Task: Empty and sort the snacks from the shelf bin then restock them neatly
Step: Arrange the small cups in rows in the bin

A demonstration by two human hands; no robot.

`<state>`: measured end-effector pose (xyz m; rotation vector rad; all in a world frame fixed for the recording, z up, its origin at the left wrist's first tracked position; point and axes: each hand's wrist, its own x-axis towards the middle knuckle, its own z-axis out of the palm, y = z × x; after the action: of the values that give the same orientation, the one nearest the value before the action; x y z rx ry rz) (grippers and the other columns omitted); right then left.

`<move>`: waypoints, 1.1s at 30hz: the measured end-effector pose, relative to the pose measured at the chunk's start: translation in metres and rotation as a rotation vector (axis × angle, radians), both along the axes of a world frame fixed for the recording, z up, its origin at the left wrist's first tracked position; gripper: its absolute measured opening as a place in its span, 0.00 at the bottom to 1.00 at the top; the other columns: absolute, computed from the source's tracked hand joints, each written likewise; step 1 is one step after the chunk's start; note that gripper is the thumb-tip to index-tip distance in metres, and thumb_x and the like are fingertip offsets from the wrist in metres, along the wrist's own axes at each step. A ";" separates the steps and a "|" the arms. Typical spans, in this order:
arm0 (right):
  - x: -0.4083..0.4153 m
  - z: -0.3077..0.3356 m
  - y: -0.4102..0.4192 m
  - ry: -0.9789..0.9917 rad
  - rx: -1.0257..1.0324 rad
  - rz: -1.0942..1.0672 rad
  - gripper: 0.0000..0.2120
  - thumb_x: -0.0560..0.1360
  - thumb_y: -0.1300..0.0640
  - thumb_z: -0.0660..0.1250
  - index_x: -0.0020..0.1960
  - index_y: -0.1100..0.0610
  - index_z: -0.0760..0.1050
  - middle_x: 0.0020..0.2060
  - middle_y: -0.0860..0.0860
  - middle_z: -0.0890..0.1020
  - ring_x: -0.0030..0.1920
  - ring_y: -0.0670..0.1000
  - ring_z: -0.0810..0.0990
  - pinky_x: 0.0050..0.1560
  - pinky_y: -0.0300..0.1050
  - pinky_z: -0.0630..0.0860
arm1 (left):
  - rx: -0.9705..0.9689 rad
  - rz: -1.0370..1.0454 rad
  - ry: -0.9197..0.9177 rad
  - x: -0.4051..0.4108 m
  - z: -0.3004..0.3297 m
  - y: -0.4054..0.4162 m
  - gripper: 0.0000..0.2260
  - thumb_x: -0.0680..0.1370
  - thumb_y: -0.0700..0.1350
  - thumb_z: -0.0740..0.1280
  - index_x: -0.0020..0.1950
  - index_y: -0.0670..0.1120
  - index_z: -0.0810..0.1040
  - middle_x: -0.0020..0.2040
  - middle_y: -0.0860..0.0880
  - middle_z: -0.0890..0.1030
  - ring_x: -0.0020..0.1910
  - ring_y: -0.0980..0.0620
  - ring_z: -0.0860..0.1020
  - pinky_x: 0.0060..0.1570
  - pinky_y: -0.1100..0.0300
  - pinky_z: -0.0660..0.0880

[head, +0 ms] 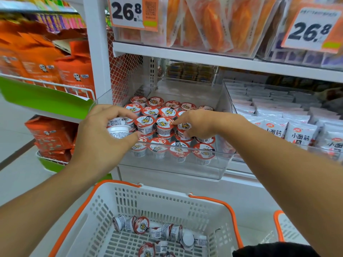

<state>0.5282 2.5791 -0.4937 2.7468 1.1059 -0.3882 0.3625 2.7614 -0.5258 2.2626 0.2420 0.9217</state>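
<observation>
Left hand (104, 134) clamped round two snack cups (118, 127), 9 o'clock of clear shelf bin (220, 164). Right hand (198, 125) pinching one cup (183, 127) in bin's stack. Loose cups (142, 225) in white basket (167, 199), 6 o'clock.

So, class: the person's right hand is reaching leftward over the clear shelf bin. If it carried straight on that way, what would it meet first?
Most likely the red-lidded snack cup just left of the right hand; its fingertips already seem to be at that lid's edge. The left hand, holding cups, lies further along. Depth is uncertain.
</observation>
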 end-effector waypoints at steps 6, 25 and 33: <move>-0.010 0.023 0.011 0.097 0.516 -0.093 0.23 0.81 0.47 0.63 0.75 0.53 0.68 0.71 0.53 0.73 0.68 0.55 0.74 0.64 0.47 0.72 | -0.025 -0.032 -0.028 -0.001 0.004 0.006 0.19 0.68 0.39 0.78 0.51 0.59 0.79 0.55 0.52 0.76 0.47 0.61 0.75 0.44 0.81 0.66; -0.024 0.014 0.110 0.912 1.033 -0.460 0.02 0.78 0.64 0.68 0.49 0.62 0.79 0.44 0.56 0.82 0.37 0.51 0.81 0.34 0.43 0.83 | -0.076 0.110 0.135 0.001 0.012 0.041 0.39 0.63 0.40 0.82 0.65 0.56 0.63 0.64 0.52 0.72 0.57 0.58 0.78 0.44 0.71 0.72; -0.026 -0.017 0.130 0.511 0.814 -0.341 0.10 0.73 0.57 0.75 0.45 0.62 0.76 0.40 0.55 0.80 0.42 0.56 0.82 0.45 0.49 0.83 | -0.067 0.265 0.086 -0.004 0.010 0.047 0.24 0.66 0.43 0.80 0.55 0.51 0.73 0.44 0.55 0.77 0.40 0.60 0.77 0.29 0.75 0.70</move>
<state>0.5023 2.7091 -0.5103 3.7203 1.0489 -0.8923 0.3588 2.8088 -0.5158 2.2455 0.6138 0.9349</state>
